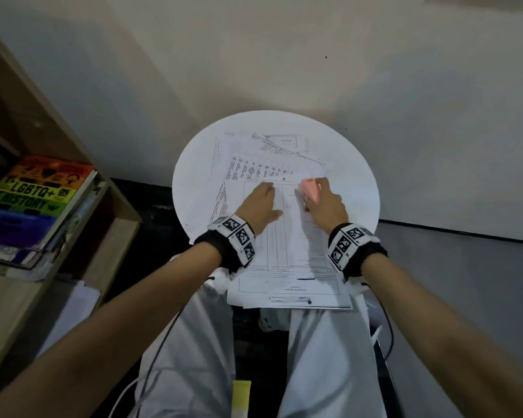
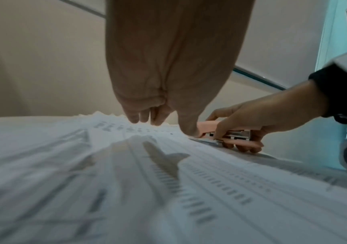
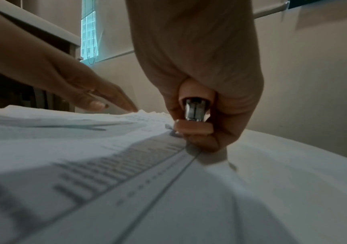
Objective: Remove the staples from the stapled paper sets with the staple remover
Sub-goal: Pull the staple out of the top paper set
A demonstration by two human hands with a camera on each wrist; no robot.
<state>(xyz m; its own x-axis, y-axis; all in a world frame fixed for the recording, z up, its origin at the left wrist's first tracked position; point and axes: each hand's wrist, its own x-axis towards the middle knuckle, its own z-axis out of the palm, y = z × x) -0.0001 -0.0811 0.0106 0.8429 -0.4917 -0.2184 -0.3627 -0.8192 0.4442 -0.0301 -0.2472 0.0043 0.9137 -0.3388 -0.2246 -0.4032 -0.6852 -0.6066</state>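
Pink tool: the staple remover [image 1: 310, 190] sits in the right hand [image 1: 325, 205], low on the papers [image 1: 284, 236], just right of the left hand [image 1: 258, 203]; from the left wrist view its metal parts show between two pink halves [image 2: 231, 133].
Right hand: fingers and thumb curled round the remover, knuckles down on the top sheet, gripping it firmly [image 3: 201, 102].
Remover tip: it points away from the person and seems to meet the sheet beside the left thumb, though the blur there hides any staple.
Left hand: flat and relaxed on the papers, fingers [image 2: 139, 115] straight and pressing the top sheet down, holding nothing.
Papers: several printed sheets fanned at odd angles on the table [image 1: 194, 176]; the top one lies under both hands and its near edge hangs over the table rim towards the person's lap.
Table: round and white, set against the wall.
Wrists: both carry black bands with checkered marker tags [image 1: 239, 236].
Shelf: a wooden shelf [image 1: 97, 206] stands left of the table, a rainbow-coloured book [image 1: 40, 188] lying on it.
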